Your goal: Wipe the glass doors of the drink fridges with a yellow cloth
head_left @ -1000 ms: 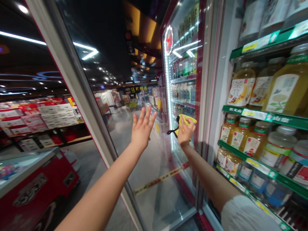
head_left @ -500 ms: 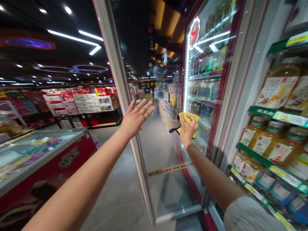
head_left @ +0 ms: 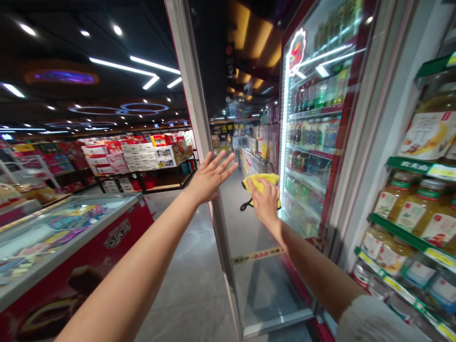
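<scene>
A glass fridge door with a pale metal frame stands swung open in front of me. My left hand lies against the door's edge, fingers spread, with nothing in it. Against the glass, my right hand presses a yellow cloth with dark edging and a black hanging loop. The part of the cloth beneath my palm and fingers is hidden. Across the lower glass runs a printed strip.
Shelves of bottled drinks rise close on my right. A red chest freezer with a glass top stands at the left. Behind it, stacked boxes sit on a display table. Grey floor runs between the freezer and the door.
My right hand has slid the cloth leftward across the glass and its fingers have flattened over it. My left hand stays at the door's edge. The whole view has shifted slightly to the left.
</scene>
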Motion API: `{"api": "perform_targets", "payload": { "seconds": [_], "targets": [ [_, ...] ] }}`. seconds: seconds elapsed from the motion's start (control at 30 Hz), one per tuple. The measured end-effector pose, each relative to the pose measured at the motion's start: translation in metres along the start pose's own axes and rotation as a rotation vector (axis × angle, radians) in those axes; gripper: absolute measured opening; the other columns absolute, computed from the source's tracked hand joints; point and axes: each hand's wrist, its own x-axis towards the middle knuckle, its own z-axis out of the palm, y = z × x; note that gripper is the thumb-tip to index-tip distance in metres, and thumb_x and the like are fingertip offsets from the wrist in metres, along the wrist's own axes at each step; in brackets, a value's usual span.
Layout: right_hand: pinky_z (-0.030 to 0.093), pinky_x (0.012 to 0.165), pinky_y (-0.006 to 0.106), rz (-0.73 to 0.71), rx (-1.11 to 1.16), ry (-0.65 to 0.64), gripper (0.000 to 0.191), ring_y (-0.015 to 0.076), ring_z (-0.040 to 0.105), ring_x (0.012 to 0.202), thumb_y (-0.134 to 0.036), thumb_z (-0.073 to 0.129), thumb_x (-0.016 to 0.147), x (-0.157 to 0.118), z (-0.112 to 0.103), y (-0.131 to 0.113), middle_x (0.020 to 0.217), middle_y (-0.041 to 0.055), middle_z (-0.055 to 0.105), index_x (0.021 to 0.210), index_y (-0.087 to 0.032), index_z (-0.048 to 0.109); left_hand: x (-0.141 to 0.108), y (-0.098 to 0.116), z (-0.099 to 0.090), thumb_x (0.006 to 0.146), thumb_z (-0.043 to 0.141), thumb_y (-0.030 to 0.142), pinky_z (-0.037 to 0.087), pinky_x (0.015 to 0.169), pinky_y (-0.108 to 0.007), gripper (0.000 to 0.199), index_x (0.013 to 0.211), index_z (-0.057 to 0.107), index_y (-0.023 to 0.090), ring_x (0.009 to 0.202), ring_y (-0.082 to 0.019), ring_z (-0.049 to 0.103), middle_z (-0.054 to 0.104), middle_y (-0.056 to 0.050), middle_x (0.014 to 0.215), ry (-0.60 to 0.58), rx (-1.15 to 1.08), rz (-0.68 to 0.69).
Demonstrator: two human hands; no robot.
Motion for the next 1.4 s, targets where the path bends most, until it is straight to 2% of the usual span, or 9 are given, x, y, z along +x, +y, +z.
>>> {"api": "perform_targets", "payload": {
  "seconds": [0.13, 0.23, 0.37, 0.6, 0.8, 1.0, 1.1, 1.23, 1.4],
  "targets": [
    [0.035, 0.103, 0.041, -0.336, -0.033, -0.063, 0.058, 0.023, 0.054, 0.115, -0.007, 0.061, 0.09, -0.025, -0.001, 0.011, 0.128, 0.0009, 0.067, 0.132, -0.046, 0.068, -0.004, -0.01, 0.006, 0.066, 0.085, 0.026, 0.006, 0.13, -0.053, 0.119, 0.164, 0.019, 0.02, 0.16, -0.029, 0.018, 0.02, -0.013, 0.172, 0.042, 0.009, 0.085],
    [0.036, 0.095, 0.04, -0.201, -0.068, 0.061, 0.056, 0.0234, 0.053, 0.108, -0.006, 0.063, 0.089, -0.012, 0.001, 0.01, 0.122, 0.0021, 0.067, 0.127, -0.046, 0.071, -0.005, -0.013, 0.01, 0.068, 0.083, 0.025, 0.006, 0.131, -0.052, 0.119, 0.165, 0.015, 0.015, 0.16, -0.028, 0.018, 0.021, -0.014, 0.171, 0.079, 0.014, 0.104],
    [0.034, 0.097, 0.044, -0.043, -0.088, 0.117, 0.054, 0.0276, 0.049, 0.114, -0.012, 0.063, 0.092, 0.001, 0.014, -0.027, 0.129, 0.0072, 0.063, 0.136, -0.044, 0.066, -0.005, -0.01, 0.009, 0.066, 0.085, 0.023, 0.006, 0.131, -0.052, 0.122, 0.164, 0.015, 0.012, 0.16, -0.029, 0.016, 0.021, -0.016, 0.171, 0.085, 0.022, 0.106],
    [0.031, 0.1, 0.04, -0.42, -0.067, -0.081, 0.047, 0.0216, 0.05, 0.109, -0.011, 0.066, 0.093, -0.04, 0.017, -0.041, 0.12, 0.0002, 0.071, 0.124, -0.046, 0.072, -0.009, -0.005, 0.004, 0.064, 0.087, 0.019, 0.008, 0.131, -0.05, 0.122, 0.164, 0.017, 0.011, 0.16, -0.029, 0.019, 0.021, -0.015, 0.171, 0.063, 0.03, 0.092],
    [0.032, 0.099, 0.041, -0.216, -0.064, 0.025, 0.033, 0.0255, 0.048, 0.116, -0.021, 0.062, 0.097, -0.005, 0.024, -0.06, 0.13, 0.0048, 0.067, 0.123, -0.038, 0.075, -0.013, -0.002, 0.01, 0.07, 0.082, 0.019, 0.011, 0.132, -0.049, 0.112, 0.163, 0.021, 0.011, 0.16, -0.028, 0.019, 0.025, -0.014, 0.17, 0.122, -0.013, 0.076],
    [0.032, 0.099, 0.04, -0.338, -0.055, -0.063, 0.044, 0.0225, 0.052, 0.11, -0.015, 0.064, 0.095, -0.058, 0.026, -0.053, 0.123, 0.0015, 0.07, 0.126, -0.044, 0.071, -0.023, 0.004, 0.015, 0.073, 0.077, 0.012, 0.015, 0.131, -0.05, 0.096, 0.159, 0.033, 0.011, 0.159, -0.027, 0.021, 0.026, -0.013, 0.17, 0.103, -0.009, 0.042],
    [0.032, 0.099, 0.04, -0.376, -0.047, -0.116, 0.043, 0.0222, 0.052, 0.111, -0.015, 0.065, 0.094, -0.052, 0.024, -0.048, 0.124, 0.0007, 0.07, 0.126, -0.044, 0.071, -0.024, 0.006, 0.016, 0.075, 0.073, 0.009, 0.017, 0.131, -0.052, 0.089, 0.157, 0.038, 0.012, 0.159, -0.028, 0.021, 0.027, -0.013, 0.169, 0.097, -0.016, 0.03],
    [0.033, 0.101, 0.043, -0.201, -0.076, -0.032, 0.039, 0.026, 0.05, 0.117, -0.019, 0.063, 0.096, -0.026, 0.029, -0.056, 0.133, 0.0052, 0.066, 0.127, -0.04, 0.072, -0.022, 0.009, 0.018, 0.078, 0.067, 0.007, 0.018, 0.13, -0.055, 0.084, 0.157, 0.038, 0.012, 0.159, -0.028, 0.021, 0.027, -0.013, 0.169, 0.101, -0.037, 0.009],
    [0.034, 0.101, 0.042, -0.324, -0.062, -0.108, 0.04, 0.0239, 0.053, 0.114, -0.014, 0.066, 0.093, -0.071, 0.032, -0.052, 0.126, 0.003, 0.071, 0.122, -0.04, 0.073, -0.03, 0.02, 0.022, 0.085, 0.056, 0.007, 0.02, 0.13, -0.05, 0.073, 0.156, 0.04, 0.011, 0.158, -0.024, 0.022, 0.028, -0.013, 0.168, 0.056, -0.033, -0.034]
  ]
}}
